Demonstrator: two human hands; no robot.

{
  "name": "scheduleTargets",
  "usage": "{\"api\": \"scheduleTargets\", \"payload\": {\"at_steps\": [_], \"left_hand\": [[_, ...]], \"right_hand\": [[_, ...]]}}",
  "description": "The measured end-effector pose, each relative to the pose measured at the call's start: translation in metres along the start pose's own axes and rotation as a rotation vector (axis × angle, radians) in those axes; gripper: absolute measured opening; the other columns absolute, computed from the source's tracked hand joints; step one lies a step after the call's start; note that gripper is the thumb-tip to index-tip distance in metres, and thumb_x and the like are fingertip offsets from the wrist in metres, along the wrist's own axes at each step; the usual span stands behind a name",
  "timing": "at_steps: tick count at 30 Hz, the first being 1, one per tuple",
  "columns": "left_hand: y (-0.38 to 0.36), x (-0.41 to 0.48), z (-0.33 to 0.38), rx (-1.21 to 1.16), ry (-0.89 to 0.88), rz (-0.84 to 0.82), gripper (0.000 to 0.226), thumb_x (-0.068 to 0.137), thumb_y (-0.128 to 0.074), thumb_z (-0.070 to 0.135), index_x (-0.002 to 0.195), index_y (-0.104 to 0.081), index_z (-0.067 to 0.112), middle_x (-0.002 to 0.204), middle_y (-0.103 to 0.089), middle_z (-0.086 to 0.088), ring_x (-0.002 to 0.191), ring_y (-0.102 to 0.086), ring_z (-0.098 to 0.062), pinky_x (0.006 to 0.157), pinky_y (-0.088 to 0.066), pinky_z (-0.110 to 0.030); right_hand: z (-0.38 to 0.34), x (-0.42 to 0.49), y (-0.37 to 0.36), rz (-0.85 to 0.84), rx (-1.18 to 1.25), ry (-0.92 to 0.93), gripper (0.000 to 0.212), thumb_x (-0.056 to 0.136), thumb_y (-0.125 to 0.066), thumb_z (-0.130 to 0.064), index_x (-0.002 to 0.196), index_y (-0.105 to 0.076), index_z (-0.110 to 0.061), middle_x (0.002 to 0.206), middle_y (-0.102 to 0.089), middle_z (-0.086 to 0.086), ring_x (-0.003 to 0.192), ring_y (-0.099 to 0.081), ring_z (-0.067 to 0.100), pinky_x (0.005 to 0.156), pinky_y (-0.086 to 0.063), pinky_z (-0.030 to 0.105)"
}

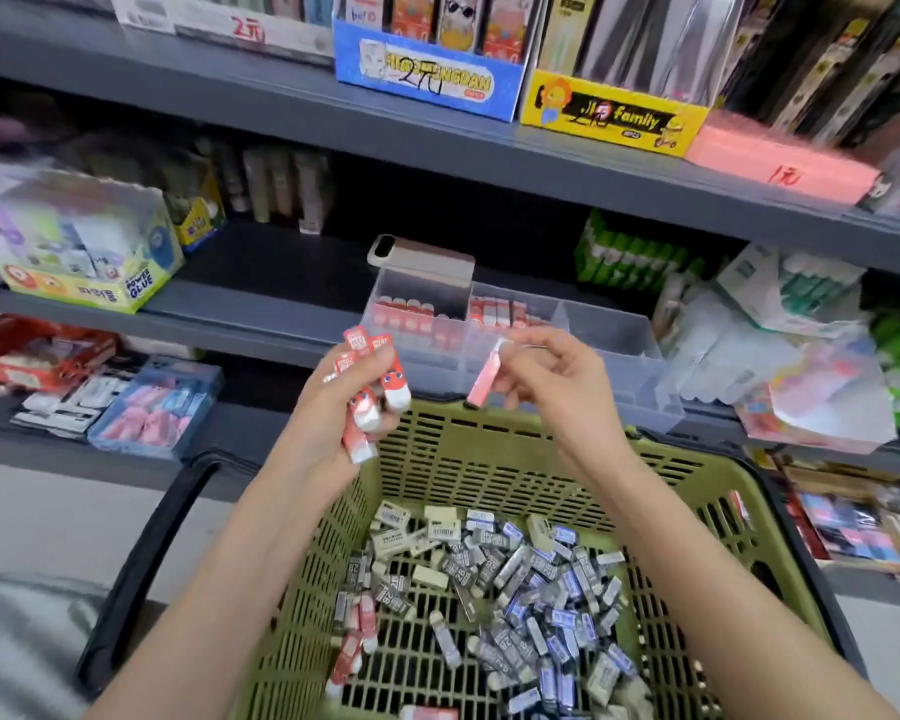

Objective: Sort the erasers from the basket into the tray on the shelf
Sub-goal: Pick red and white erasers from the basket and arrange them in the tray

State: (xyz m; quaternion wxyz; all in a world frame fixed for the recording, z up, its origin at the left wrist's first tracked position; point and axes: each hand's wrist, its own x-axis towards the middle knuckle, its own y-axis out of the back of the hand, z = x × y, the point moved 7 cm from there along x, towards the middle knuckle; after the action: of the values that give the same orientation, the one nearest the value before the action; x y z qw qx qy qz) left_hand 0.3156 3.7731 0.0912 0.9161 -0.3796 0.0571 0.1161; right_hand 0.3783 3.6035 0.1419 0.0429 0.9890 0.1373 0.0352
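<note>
We see loose erasers (494, 579)
Grey, heaped in the green basket (723, 472) at 6 o'clock; clear tray (614, 356) at 12.

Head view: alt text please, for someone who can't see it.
The left hand grips several red erasers while the right hand pinches a single eraser above the green basket of loose erasers, before the clear tray.

Your only view: wide head cam, looking forward-down, close over the basket (489, 459), facing the shelf (255, 324).
</note>
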Motion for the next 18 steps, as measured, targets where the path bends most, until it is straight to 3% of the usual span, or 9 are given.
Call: {"api": "scheduleTargets", "payload": {"at_steps": [4,6,9,14,18], "left_hand": [[-0.007,0.028,0.039,0.15,-0.199,0.052,0.028,0.081,-0.069,0.031,0.067,-0.046,0.022,0.059,-0.056,0.003,0.036,-0.037,0.0,0.032,-0.015,-0.01],[-0.01,0.038,0.055,0.202,-0.306,0.094,0.036,0.075,-0.07,0.039,0.079,-0.044,0.015,0.061,-0.058,0.001,0.038,-0.036,-0.001,0.034,-0.014,-0.011],[-0.011,0.052,0.066,0.169,-0.375,0.128,0.04,0.073,-0.071,0.04,0.088,-0.046,0.013,0.06,-0.061,-0.001,0.039,-0.039,-0.002,0.034,-0.019,-0.011],[-0.01,0.071,0.062,0.188,-0.311,0.098,0.029,0.082,-0.068,0.033,0.074,-0.043,0.02,0.059,-0.059,-0.001,0.039,-0.039,-0.002,0.035,-0.02,-0.009],[-0.004,0.077,0.054,0.205,-0.259,0.059,0.026,0.086,-0.066,0.03,0.072,-0.046,0.023,0.061,-0.058,-0.001,0.04,-0.038,-0.002,0.036,-0.02,-0.009]], "right_hand": [[-0.024,0.048,-0.012,0.151,-0.229,0.207,0.007,0.089,-0.06,-0.015,0.085,-0.06,-0.009,0.056,-0.067,-0.008,0.057,-0.061,0.003,0.058,-0.047,0.018],[-0.021,0.077,-0.019,0.219,-0.475,0.211,0.011,0.086,-0.059,-0.023,0.089,-0.062,-0.013,0.067,-0.071,-0.002,0.073,-0.066,0.014,0.075,-0.052,0.033],[-0.013,0.115,-0.028,0.255,-0.81,0.178,0.018,0.08,-0.061,-0.026,0.095,-0.065,-0.017,0.082,-0.072,0.002,0.087,-0.064,0.024,0.08,-0.048,0.034],[0.009,0.156,-0.047,-0.008,-1.182,0.056,0.032,0.082,-0.058,-0.032,0.113,-0.058,-0.028,0.102,-0.07,0.0,0.1,-0.062,0.025,0.077,-0.045,0.027],[0.012,0.167,-0.062,-0.21,-1.459,0.148,0.018,0.081,-0.058,-0.039,0.094,-0.068,-0.033,0.107,-0.068,-0.005,0.103,-0.058,0.021,0.071,-0.037,0.022]]}}
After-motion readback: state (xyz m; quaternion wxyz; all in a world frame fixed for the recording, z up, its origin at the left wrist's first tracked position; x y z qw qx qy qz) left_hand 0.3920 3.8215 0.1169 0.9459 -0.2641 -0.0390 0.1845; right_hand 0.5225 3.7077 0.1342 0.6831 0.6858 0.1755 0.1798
